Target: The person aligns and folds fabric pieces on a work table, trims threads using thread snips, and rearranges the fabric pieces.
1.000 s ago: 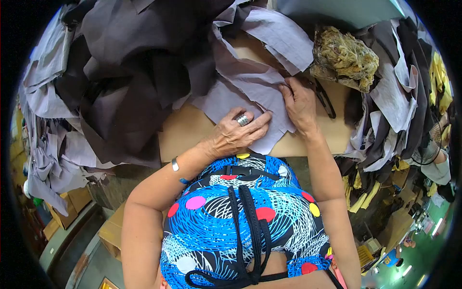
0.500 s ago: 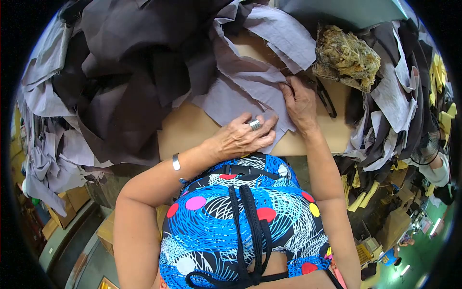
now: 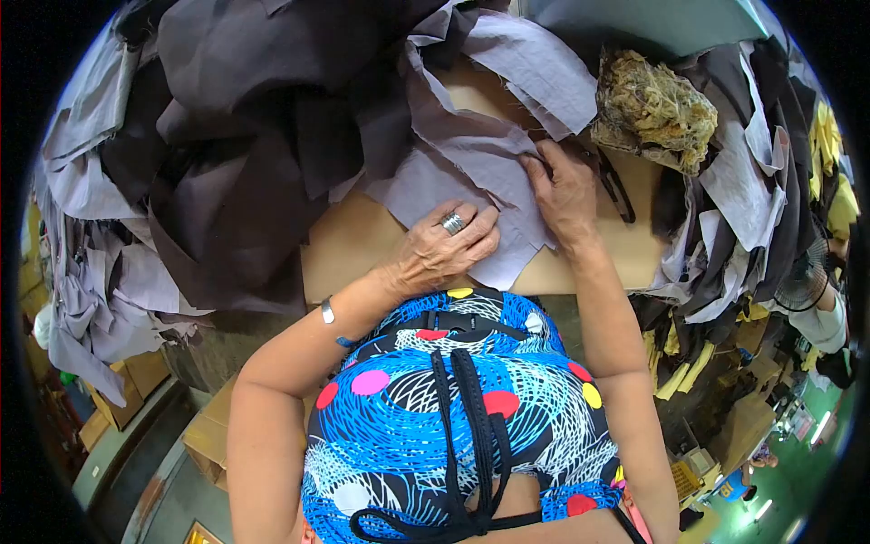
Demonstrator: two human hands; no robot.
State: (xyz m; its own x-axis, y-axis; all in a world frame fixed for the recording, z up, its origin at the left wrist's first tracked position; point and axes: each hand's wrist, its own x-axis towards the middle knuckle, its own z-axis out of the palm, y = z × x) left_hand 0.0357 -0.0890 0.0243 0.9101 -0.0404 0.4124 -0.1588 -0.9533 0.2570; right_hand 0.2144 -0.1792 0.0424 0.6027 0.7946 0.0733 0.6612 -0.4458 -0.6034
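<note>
While it lies across the tan board (image 3: 353,249), the lilac cloth (image 3: 453,172) has its right edge pinched between thumb and fingers of the right hand (image 3: 566,195). Upon its near part rests the left hand (image 3: 449,245), fingers curled; whether they grip cannot be told. A black tool (image 3: 616,189) lies just right, a yellowish bundle (image 3: 657,111) farther, dark cloth (image 3: 249,190) heaped left.

cloth heap (image 3: 245,136) left, bag (image 3: 657,109) right, cloth piece (image 3: 453,172) between them on a board (image 3: 349,249).

Bright streaks (image 3: 822,426) mark the green floor (image 3: 791,485).
</note>
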